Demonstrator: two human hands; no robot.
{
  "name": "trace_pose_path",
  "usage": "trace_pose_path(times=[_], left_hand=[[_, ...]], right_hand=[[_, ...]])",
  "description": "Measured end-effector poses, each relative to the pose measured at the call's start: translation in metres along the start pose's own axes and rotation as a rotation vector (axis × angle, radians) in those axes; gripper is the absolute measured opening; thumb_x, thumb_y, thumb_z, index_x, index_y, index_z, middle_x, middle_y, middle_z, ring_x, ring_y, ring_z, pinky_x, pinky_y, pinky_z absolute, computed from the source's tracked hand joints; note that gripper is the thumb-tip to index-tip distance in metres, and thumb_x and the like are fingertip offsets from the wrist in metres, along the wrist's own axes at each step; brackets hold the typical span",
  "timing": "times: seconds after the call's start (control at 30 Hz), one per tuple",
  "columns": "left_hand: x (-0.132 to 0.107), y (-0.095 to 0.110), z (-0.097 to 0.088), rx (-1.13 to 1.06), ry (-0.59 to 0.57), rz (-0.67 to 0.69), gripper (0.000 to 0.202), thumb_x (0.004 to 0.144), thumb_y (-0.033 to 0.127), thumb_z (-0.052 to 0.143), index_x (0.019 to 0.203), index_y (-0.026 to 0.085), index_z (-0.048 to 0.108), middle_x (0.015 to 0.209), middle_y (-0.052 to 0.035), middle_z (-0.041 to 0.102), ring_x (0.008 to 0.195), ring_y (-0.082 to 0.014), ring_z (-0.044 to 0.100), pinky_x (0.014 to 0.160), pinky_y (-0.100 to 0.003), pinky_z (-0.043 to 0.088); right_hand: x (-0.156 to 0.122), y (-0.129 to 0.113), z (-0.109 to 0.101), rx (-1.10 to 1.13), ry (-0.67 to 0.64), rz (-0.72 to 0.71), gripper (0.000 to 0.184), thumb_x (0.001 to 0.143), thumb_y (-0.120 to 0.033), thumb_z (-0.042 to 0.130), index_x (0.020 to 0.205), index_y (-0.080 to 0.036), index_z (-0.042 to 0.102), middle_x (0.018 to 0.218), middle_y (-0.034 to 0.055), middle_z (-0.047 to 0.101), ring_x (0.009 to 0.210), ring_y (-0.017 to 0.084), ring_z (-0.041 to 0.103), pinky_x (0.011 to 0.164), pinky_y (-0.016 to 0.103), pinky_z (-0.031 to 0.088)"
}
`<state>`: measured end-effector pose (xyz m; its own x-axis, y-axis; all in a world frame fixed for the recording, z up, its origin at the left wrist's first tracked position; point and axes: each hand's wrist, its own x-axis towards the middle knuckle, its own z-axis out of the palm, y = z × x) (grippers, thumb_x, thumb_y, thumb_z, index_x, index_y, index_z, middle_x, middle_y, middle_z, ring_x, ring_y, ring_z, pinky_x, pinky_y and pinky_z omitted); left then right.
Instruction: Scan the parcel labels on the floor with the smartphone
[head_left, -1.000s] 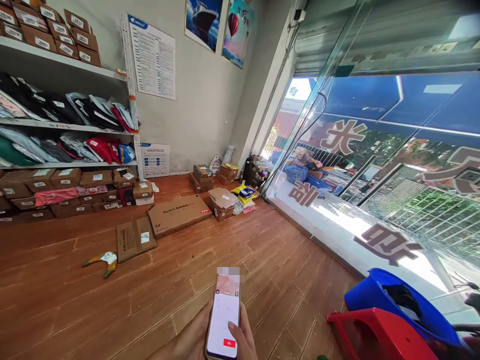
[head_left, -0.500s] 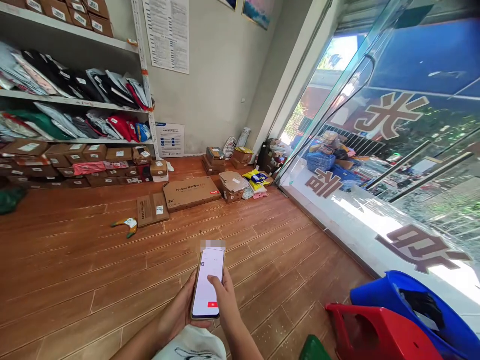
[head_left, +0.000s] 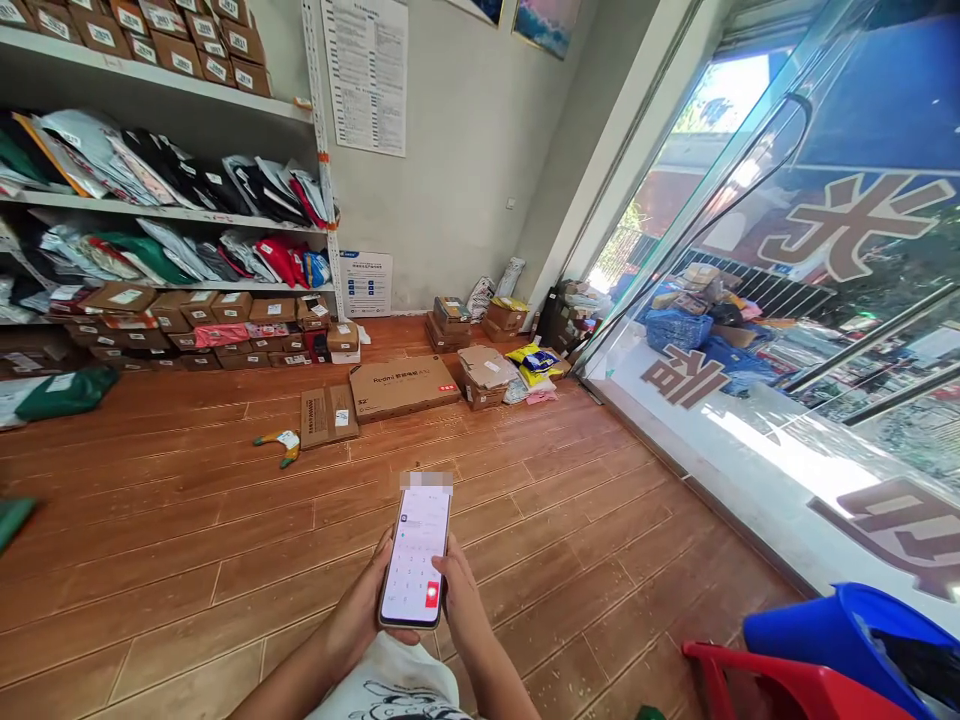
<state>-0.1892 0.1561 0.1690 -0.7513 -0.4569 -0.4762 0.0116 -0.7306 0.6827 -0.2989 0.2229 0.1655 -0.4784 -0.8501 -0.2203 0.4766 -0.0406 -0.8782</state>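
Note:
A smartphone [head_left: 411, 560] with a lit white screen is held upright in front of my lap. On its lower half a number keypad shows, with a red key at the bottom right. My left hand [head_left: 370, 590] wraps the phone's left edge and back, its fingers partly hidden behind it. At the right edge my right hand [head_left: 461, 590] grips the phone, its thumb over the screen just above the red key. The top of the phone is blurred out.
Shelves [head_left: 172, 212] with bagged parcels and boxes line the left wall. On the wooden floor lie a flat Redmi carton [head_left: 405, 388], a smaller carton [head_left: 330, 418] and other parcels. A red stool [head_left: 795, 680] and blue bin [head_left: 810, 630] stand at right, near the glass door [head_left: 750, 330].
A keypad has appeared on the phone screen. My right thumb has moved from mid-screen to the right edge, lower down. The view has turned slightly left.

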Motion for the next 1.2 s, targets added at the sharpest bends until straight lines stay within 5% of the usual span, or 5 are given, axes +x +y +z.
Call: trace_pose_path(times=[0.37,0.6,0.83,1.03,1.2], left_hand=[[-0.003,0.005,-0.004,0.010,-0.017,0.028,0.072,0.087,0.040,0.045,0.147,0.035,0.005,0.136,-0.0114,0.047,0.091,-0.0270,0.062,0.045,-0.028,0.052],[-0.003,0.004,-0.005,0.016,0.003,0.006,0.080,0.083,0.040,0.048,0.147,0.035,0.000,0.130,-0.0126,0.051,0.084,-0.0274,0.064,0.045,-0.029,0.051],[-0.004,0.007,-0.001,0.040,0.057,0.020,0.083,0.080,0.041,0.055,0.147,0.027,0.008,0.111,-0.0125,0.061,0.070,-0.0231,0.061,0.041,-0.027,0.049],[0.002,0.000,-0.006,0.250,0.061,0.118,0.097,0.068,0.039,0.072,0.145,0.024,0.015,0.092,-0.0077,0.063,0.062,-0.0225,0.062,0.036,-0.023,0.044],[0.000,0.005,0.000,0.182,0.087,0.064,0.096,0.062,0.040,0.068,0.144,0.020,0.021,0.097,-0.0110,0.063,0.063,-0.0219,0.061,0.037,-0.023,0.044]], right_hand=[[0.002,0.002,-0.004,-0.016,-0.081,-0.005,0.041,0.065,-0.030,0.056,0.104,-0.020,0.064,0.104,0.0048,0.072,0.096,0.023,0.061,0.085,0.036,0.047],[-0.001,0.000,-0.007,-0.024,-0.124,-0.012,0.041,0.067,-0.028,0.055,0.107,-0.022,0.061,0.109,0.0033,0.070,0.100,0.022,0.061,0.087,0.035,0.047],[-0.007,-0.003,-0.003,-0.041,-0.231,-0.029,0.063,0.051,-0.013,0.064,0.112,-0.023,0.053,0.100,0.0030,0.070,0.088,0.023,0.063,0.077,0.036,0.049],[-0.009,-0.007,-0.004,-0.040,-0.199,-0.011,0.055,0.057,-0.016,0.055,0.112,-0.024,0.055,0.102,0.0013,0.069,0.095,0.022,0.060,0.085,0.035,0.045],[-0.008,-0.008,-0.005,-0.029,-0.168,-0.009,0.053,0.058,-0.018,0.054,0.111,-0.023,0.058,0.102,0.0012,0.070,0.095,0.022,0.059,0.085,0.035,0.045]])
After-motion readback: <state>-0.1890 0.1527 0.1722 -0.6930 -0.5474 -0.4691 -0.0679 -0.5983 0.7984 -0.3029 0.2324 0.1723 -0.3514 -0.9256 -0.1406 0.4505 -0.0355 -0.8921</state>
